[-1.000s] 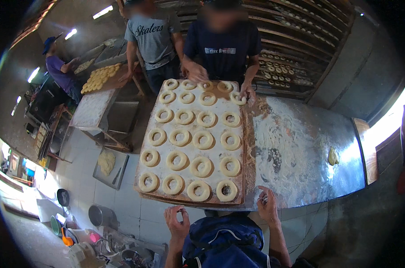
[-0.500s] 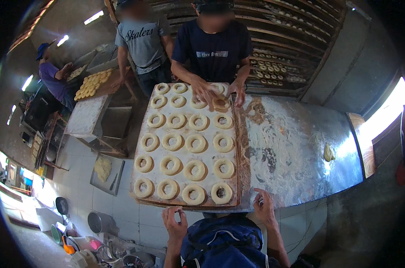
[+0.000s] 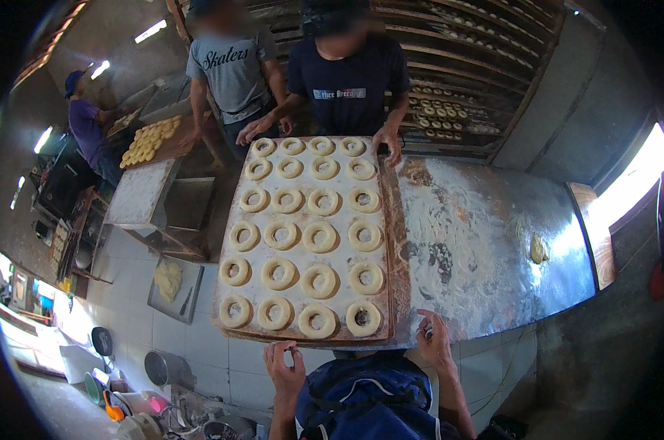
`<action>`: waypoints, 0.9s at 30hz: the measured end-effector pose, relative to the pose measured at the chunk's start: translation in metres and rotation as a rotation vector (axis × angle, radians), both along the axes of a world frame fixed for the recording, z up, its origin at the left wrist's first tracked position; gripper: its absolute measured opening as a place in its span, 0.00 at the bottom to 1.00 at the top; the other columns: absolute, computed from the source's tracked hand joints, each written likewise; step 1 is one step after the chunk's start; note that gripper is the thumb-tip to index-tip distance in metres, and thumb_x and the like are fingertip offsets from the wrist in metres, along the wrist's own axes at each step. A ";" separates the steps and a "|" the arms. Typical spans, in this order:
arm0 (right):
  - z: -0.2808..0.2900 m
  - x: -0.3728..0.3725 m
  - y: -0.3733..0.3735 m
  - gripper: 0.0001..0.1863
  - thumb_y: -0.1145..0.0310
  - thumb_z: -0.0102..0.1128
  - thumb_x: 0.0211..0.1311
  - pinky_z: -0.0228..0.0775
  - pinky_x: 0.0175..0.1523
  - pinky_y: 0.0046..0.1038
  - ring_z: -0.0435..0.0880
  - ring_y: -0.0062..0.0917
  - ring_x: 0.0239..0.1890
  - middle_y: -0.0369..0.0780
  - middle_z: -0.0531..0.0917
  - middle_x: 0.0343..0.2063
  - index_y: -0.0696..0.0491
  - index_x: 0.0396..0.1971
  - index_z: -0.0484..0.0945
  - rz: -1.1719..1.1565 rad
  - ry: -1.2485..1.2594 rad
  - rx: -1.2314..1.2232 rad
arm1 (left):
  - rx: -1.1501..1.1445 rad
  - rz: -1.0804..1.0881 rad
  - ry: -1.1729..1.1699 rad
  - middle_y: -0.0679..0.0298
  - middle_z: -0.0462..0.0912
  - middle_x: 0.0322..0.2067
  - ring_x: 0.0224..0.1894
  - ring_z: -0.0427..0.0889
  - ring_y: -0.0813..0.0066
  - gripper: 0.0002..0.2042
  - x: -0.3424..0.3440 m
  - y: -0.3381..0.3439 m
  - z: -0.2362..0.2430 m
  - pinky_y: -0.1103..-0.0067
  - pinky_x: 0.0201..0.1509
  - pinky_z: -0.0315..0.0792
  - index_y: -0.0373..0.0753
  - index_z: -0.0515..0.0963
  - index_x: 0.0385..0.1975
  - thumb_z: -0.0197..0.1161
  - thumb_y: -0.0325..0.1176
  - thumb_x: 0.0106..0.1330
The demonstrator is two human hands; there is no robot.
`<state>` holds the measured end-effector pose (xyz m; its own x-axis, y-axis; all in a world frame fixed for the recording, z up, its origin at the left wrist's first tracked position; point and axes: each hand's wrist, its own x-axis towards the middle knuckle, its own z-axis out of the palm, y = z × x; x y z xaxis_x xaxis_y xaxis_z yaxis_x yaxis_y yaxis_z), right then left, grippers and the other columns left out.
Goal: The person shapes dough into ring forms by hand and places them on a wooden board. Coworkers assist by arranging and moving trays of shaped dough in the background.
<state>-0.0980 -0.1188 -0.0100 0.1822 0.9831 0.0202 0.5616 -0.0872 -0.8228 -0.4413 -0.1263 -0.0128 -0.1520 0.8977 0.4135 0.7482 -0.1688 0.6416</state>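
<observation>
A wooden board [image 3: 382, 271] dusted with flour holds rows of pale dough rings [image 3: 318, 281] on the metal table. My left hand [image 3: 286, 363] is just below the board's near edge, fingers curled together with whitish marks at the tips; anything inside is too small to make out. Lower right of the board, my right hand [image 3: 432, 334] rests by the table's edge, fingers bent but apart, holding nothing. Across from me a co-worker in a dark shirt [image 3: 347, 73] has one hand [image 3: 390, 147] at the board's far right corner and the other [image 3: 255, 130] off its far left.
Floury metal tabletop [image 3: 478, 220] extends right, bearing a small dough lump [image 3: 539, 249]. Behind are two more people [image 3: 226, 73] [image 3: 90, 125], a dough-laden tray [image 3: 149, 139] and racks [image 3: 478, 44]. A dough pan [image 3: 178, 293] and pots [image 3: 163, 367] sit low on the left.
The co-worker's hands have lifted from the far rings, one out to the left, one onto the board's corner; the rings there now show clearly. My hands have barely moved.
</observation>
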 end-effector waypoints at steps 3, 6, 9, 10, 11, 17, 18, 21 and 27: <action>-0.002 0.000 0.000 0.25 0.85 0.56 0.50 0.71 0.33 0.28 0.77 0.27 0.29 0.39 0.75 0.27 0.54 0.51 0.76 -0.011 -0.035 -0.003 | 0.002 0.021 0.000 0.56 0.78 0.33 0.37 0.75 0.54 0.06 -0.002 -0.001 -0.001 0.66 0.43 0.68 0.35 0.75 0.35 0.62 0.22 0.59; -0.003 0.000 0.001 0.23 0.85 0.56 0.51 0.71 0.32 0.28 0.77 0.27 0.26 0.39 0.75 0.25 0.54 0.50 0.76 -0.025 -0.058 -0.060 | -0.038 0.046 -0.021 0.56 0.78 0.33 0.36 0.75 0.56 0.09 -0.005 -0.003 -0.004 0.67 0.41 0.69 0.35 0.74 0.37 0.63 0.21 0.58; -0.005 0.000 0.001 0.21 0.84 0.56 0.53 0.74 0.33 0.30 0.81 0.30 0.26 0.42 0.80 0.25 0.54 0.49 0.76 -0.001 -0.019 -0.090 | -0.067 0.025 -0.073 0.56 0.78 0.32 0.34 0.77 0.59 0.11 -0.007 -0.005 -0.009 0.67 0.39 0.70 0.36 0.74 0.40 0.64 0.20 0.58; -0.006 0.000 0.001 0.21 0.84 0.56 0.53 0.75 0.34 0.31 0.83 0.31 0.27 0.43 0.81 0.26 0.54 0.48 0.77 0.007 -0.010 -0.097 | -0.059 0.010 -0.088 0.57 0.79 0.32 0.33 0.78 0.60 0.11 -0.008 -0.006 -0.011 0.67 0.39 0.70 0.36 0.74 0.40 0.64 0.20 0.58; -0.006 -0.001 0.001 0.20 0.84 0.56 0.54 0.76 0.35 0.32 0.85 0.32 0.29 0.44 0.83 0.26 0.54 0.48 0.77 0.026 0.011 -0.109 | -0.057 -0.007 -0.111 0.57 0.80 0.32 0.32 0.79 0.60 0.12 -0.009 -0.006 -0.013 0.68 0.38 0.71 0.36 0.74 0.41 0.64 0.20 0.58; -0.006 -0.005 0.002 0.16 0.82 0.57 0.55 0.79 0.39 0.35 0.88 0.38 0.36 0.47 0.85 0.30 0.54 0.44 0.80 0.073 0.028 -0.155 | -0.180 -0.048 -0.259 0.57 0.82 0.30 0.32 0.81 0.59 0.09 -0.015 -0.007 -0.022 0.69 0.39 0.73 0.35 0.76 0.39 0.65 0.21 0.60; -0.006 -0.007 0.003 0.16 0.81 0.57 0.55 0.78 0.39 0.35 0.87 0.39 0.36 0.47 0.85 0.31 0.54 0.44 0.80 0.081 0.016 -0.134 | -0.181 -0.037 -0.206 0.57 0.82 0.30 0.33 0.81 0.59 0.08 -0.015 -0.007 -0.022 0.68 0.39 0.73 0.35 0.76 0.38 0.64 0.21 0.60; -0.001 -0.011 0.004 0.16 0.80 0.58 0.55 0.78 0.40 0.35 0.86 0.40 0.37 0.48 0.84 0.34 0.54 0.45 0.81 0.097 0.010 -0.083 | -0.171 -0.013 -0.103 0.57 0.81 0.31 0.36 0.80 0.58 0.08 -0.012 -0.006 -0.021 0.65 0.41 0.73 0.36 0.76 0.38 0.63 0.22 0.60; 0.013 -0.033 0.018 0.19 0.80 0.59 0.54 0.74 0.49 0.36 0.81 0.40 0.45 0.47 0.81 0.41 0.54 0.49 0.79 0.233 -0.045 -0.011 | -0.143 -0.014 -0.030 0.53 0.80 0.35 0.43 0.76 0.52 0.07 0.006 0.009 0.000 0.62 0.50 0.70 0.36 0.77 0.40 0.62 0.26 0.63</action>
